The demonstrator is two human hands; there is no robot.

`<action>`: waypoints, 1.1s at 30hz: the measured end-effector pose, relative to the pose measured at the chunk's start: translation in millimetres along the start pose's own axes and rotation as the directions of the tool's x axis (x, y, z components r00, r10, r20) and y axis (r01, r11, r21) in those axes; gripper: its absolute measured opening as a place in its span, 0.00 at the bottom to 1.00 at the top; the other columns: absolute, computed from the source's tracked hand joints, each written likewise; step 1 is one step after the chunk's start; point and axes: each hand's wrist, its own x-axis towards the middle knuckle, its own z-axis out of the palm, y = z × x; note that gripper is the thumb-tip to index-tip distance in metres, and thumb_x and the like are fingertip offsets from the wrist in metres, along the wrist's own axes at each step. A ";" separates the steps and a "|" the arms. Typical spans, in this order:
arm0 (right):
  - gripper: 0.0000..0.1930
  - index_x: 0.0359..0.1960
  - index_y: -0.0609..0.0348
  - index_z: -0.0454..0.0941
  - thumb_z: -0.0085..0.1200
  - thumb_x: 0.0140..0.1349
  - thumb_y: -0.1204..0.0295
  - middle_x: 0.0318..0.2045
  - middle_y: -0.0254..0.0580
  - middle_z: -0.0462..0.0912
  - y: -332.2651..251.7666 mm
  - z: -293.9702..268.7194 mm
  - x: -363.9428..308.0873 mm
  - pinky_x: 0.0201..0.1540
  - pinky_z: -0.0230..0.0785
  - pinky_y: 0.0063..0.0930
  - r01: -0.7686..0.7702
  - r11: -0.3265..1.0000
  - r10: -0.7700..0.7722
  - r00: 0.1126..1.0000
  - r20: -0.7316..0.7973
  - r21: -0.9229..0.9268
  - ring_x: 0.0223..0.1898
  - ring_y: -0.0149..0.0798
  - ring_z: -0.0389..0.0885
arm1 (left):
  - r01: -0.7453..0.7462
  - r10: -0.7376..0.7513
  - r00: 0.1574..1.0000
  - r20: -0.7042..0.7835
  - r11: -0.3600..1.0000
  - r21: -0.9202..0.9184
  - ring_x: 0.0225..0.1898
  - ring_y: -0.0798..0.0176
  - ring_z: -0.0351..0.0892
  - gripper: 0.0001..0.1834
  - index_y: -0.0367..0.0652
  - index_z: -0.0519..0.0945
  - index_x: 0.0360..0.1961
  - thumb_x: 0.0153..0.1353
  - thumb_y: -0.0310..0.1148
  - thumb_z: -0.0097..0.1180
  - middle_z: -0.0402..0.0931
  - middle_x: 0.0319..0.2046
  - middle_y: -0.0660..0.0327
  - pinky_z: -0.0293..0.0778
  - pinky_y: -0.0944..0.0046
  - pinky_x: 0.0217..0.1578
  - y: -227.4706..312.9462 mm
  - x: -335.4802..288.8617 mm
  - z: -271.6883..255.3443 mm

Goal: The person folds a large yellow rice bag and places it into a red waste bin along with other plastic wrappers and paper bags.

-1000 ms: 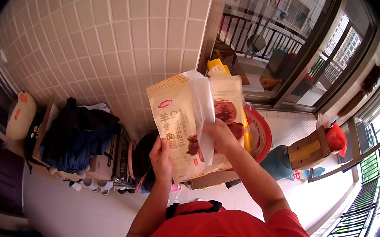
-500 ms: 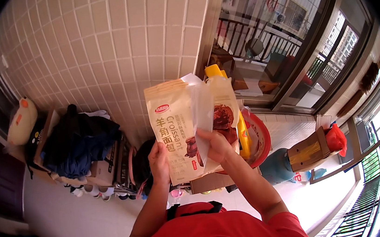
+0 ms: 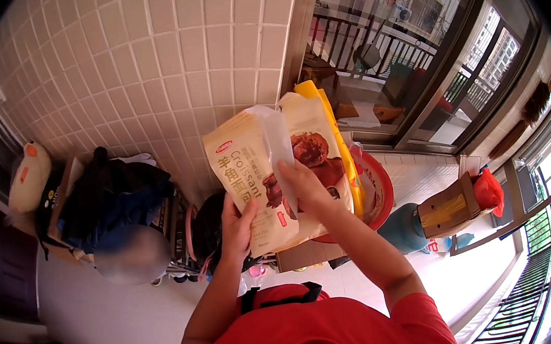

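Note:
A flat beige bread bag (image 3: pixel 236 156) with a pastry picture is held up in front of me. My left hand (image 3: pixel 236 229) grips its lower left side, thumb on the front. At its right edge, by a pale folded strip (image 3: pixel 277 146), is my right hand (image 3: pixel 306 187), its fingers partly hidden behind that edge. Just behind and to the right shows another beige bag (image 3: pixel 311 124) with larger pastry pictures, close to my right hand. Whether my right hand holds this one too is hidden. A yellow package (image 3: pixel 352 177) stands out behind it.
Behind the bags are a red basin (image 3: pixel 385 193) and a cardboard box (image 3: pixel 302 257). A blue-green gas cylinder (image 3: pixel 401 227) with a brown carton (image 3: pixel 447 213) stands to the right. Piled dark clothes (image 3: pixel 112 197) lie left, against the tiled wall (image 3: pixel 141 65). A glass window is behind.
The bread bag has tilted counterclockwise and shifted slightly left. More of the second beige bag and the yellow package now shows. Both hands have moved with the bag, the right one slightly upward.

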 end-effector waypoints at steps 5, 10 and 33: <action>0.18 0.54 0.62 0.67 0.44 0.69 0.62 0.38 0.36 0.76 27.4 4.3 14.4 0.39 0.70 0.24 -0.003 0.993 -0.007 0.996 -0.084 -0.118 0.38 0.27 0.75 | 0.021 -0.027 0.999 0.027 0.977 0.213 0.48 0.64 0.76 0.34 0.37 0.60 0.59 0.52 0.17 0.60 0.73 0.50 0.56 0.75 0.66 0.47 -4.7 6.7 1.5; 0.23 0.56 0.68 0.64 0.49 0.65 0.64 0.42 0.53 0.75 19.9 11.9 4.2 0.49 0.69 0.31 0.352 0.687 -0.263 0.936 0.234 -0.636 0.47 0.47 0.74 | -0.003 0.046 0.992 -0.119 0.941 0.339 0.44 0.62 0.79 0.37 0.35 0.61 0.55 0.41 0.09 0.57 0.75 0.45 0.54 0.79 0.63 0.43 -3.5 14.5 -17.0; 0.13 0.33 0.59 0.72 0.59 0.47 0.69 0.33 0.41 0.72 -90.9 3.9 -55.8 0.37 0.73 0.33 0.686 -0.517 -0.023 0.586 0.810 -0.512 0.34 0.42 0.79 | -0.019 0.088 0.990 -0.107 0.853 0.521 0.38 0.67 0.79 0.28 0.32 0.67 0.52 0.46 0.15 0.58 0.78 0.42 0.56 0.76 0.69 0.37 30.4 7.5 -16.3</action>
